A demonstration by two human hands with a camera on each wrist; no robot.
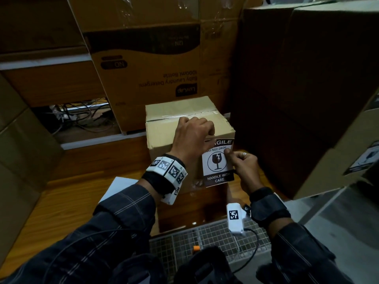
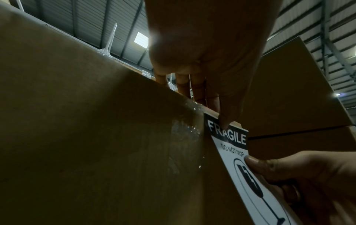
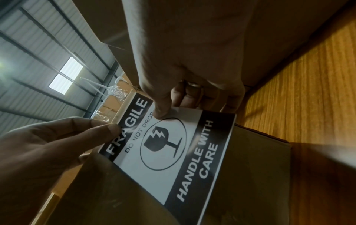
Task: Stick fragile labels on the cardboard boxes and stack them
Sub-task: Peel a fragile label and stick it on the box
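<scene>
Both hands [image 1: 192, 138] on fragile label [image 1: 217, 171]

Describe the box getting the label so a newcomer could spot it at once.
Find the big upside-down detergent carton at the back. Right before it, on the wooden surface, stands a small plain box sealed with clear tape. Alone among the boxes, it has both hands holding a black-and-white fragile label to its near face.

small box [image 1: 164, 128] sits on wooden surface [image 1: 67, 201], mid-scene. Fragile label [image 1: 217, 167] on its near face, right side. Large boxes: one behind [image 1: 147, 64], one right [image 1: 307, 89], one left [image 1: 18, 160]. Wire mesh [image 1: 184, 240] nearest, below.
</scene>
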